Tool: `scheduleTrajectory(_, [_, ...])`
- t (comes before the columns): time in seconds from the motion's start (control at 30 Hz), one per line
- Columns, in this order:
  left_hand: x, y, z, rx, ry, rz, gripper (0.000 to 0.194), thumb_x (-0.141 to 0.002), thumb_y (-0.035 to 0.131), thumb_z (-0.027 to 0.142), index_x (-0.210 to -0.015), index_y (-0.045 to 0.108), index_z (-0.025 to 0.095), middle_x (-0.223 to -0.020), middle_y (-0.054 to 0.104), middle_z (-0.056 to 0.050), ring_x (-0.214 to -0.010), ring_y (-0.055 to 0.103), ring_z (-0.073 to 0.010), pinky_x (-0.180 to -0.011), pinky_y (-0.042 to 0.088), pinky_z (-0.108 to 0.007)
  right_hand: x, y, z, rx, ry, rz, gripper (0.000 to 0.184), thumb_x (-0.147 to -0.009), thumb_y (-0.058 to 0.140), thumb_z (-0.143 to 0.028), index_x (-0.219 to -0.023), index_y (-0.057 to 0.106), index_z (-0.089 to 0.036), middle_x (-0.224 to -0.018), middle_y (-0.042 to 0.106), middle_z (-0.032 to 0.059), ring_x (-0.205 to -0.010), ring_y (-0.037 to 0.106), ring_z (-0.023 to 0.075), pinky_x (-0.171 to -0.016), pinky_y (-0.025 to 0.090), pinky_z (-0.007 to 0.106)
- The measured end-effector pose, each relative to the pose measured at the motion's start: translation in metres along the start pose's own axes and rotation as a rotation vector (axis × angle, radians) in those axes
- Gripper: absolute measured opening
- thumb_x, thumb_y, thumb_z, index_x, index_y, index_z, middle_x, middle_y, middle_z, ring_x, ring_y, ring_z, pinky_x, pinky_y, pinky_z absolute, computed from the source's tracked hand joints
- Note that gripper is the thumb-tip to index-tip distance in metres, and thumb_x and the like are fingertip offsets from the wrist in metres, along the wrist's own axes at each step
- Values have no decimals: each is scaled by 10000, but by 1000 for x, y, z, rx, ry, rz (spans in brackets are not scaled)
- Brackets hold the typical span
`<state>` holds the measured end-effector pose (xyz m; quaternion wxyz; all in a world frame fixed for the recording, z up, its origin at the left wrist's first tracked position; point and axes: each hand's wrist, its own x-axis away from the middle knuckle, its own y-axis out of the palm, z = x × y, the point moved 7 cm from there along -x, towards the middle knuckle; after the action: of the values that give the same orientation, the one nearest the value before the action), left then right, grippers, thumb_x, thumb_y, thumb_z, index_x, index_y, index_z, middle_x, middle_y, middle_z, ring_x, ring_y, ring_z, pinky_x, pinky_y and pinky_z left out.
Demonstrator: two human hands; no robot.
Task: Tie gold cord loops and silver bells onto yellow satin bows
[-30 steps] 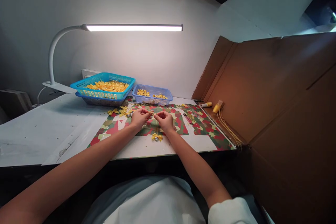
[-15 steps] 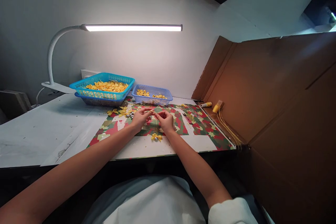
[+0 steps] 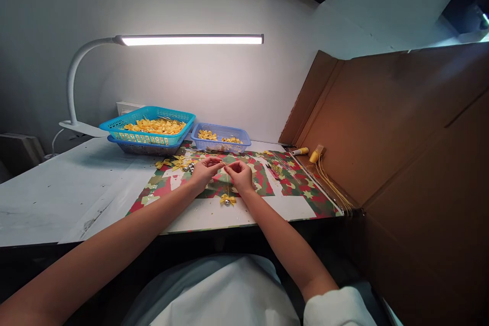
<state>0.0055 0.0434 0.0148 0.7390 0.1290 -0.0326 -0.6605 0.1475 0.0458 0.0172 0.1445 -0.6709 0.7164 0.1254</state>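
Observation:
My left hand (image 3: pixel 206 170) and my right hand (image 3: pixel 239 174) meet above the patterned mat (image 3: pixel 263 183), thumbs and fingertips pinched close together. Between them they grip a thin gold string (image 3: pixel 228 183), which runs down from the fingertips. At its lower end is a yellow ribbon bow (image 3: pixel 227 200) with a small silver bell at its centre, near the table's front edge. Left of my left hand lie several yellow bows (image 3: pixel 179 163) and a little cluster of silver bells (image 3: pixel 188 167). The fingertips hide the top of the string.
Back left, a turquoise basket (image 3: pixel 148 139) of yellow bows is stacked on a blue one. A smaller blue basket (image 3: pixel 221 147) also holds bows. Pink-handled snippers (image 3: pixel 272 172), thread spools (image 3: pixel 300 151) and gold cords (image 3: pixel 332 186) lie rightward, by a cardboard wall (image 3: pixel 401 127). A lamp (image 3: pixel 191 39) hangs overhead.
My fingertips have shifted very slightly at the string, still pinched together. The bow with the bell stays in the same place. The camera view has moved a touch.

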Motion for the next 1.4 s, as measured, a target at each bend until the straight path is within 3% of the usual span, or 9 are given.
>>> scheduleTrajectory(0.13, [2, -1, 3, -12, 14, 5, 437, -440, 848, 422, -775, 711, 176, -575, 625, 26, -446, 423, -73, -418, 315, -214, 3, 1, -4, 32, -37, -25, 280, -614, 716, -431, -648, 564, -198, -595, 586, -16, -544, 539, 128, -527, 442, 252])
scheduleTrajectory(0.4, [1, 0, 5, -30, 60, -19, 422, -443, 851, 474, -713, 709, 183, -656, 690, -17, -540, 540, -123, -465, 392, -237, 6, -1, -8, 24, -40, -1, 354, -612, 729, -447, -791, 541, -206, -647, 624, -10, -584, 586, 145, -563, 475, 259])
scheduleTrajectory(0.63, [0, 5, 10, -50, 183, -78, 449, -452, 848, 516, -710, 702, 179, -772, 743, -57, -803, 675, -234, -713, 520, -332, 12, 0, -25, 232, -181, -7, 206, -775, 543, -386, -717, 584, -194, -639, 647, 8, -595, 595, 149, -605, 467, 260])
scheduleTrajectory(0.87, [-2, 8, 7, -104, 247, -138, 436, -529, 813, 533, -755, 700, 176, -803, 750, -68, -792, 684, -236, -716, 534, -344, 10, 1, -23, 180, -159, -37, 197, -760, 509, -347, -674, 600, -195, -593, 640, 5, -574, 592, 157, -587, 453, 262])
scheduleTrajectory(1.0, [1, 7, 22, -379, 414, -152, 393, -663, 726, 509, -903, 721, 198, -908, 748, -57, -730, 636, -193, -667, 500, -320, 7, 1, -17, 85, -85, -72, 160, -706, 533, -338, -657, 589, -196, -574, 615, -10, -541, 554, 142, -543, 418, 248])
scheduleTrajectory(1.17, [14, 13, 49, -645, 712, -228, 247, -757, 672, 461, -842, 751, 243, -1006, 733, -45, -940, 604, -234, -874, 427, -388, 7, 0, -21, -30, -53, -117, 152, -666, 568, -336, -616, 578, -193, -547, 581, -15, -539, 540, 137, -561, 420, 256])
scheduleTrajectory(1.4, [19, 13, 53, -677, 772, -284, 237, -776, 675, 484, -804, 766, 267, -1003, 723, -42, -974, 566, -239, -864, 419, -385, 7, 2, -21, -131, 1, -223, 186, -659, 567, -309, -515, 556, -191, -495, 526, -27, -508, 461, 109, -563, 376, 256])
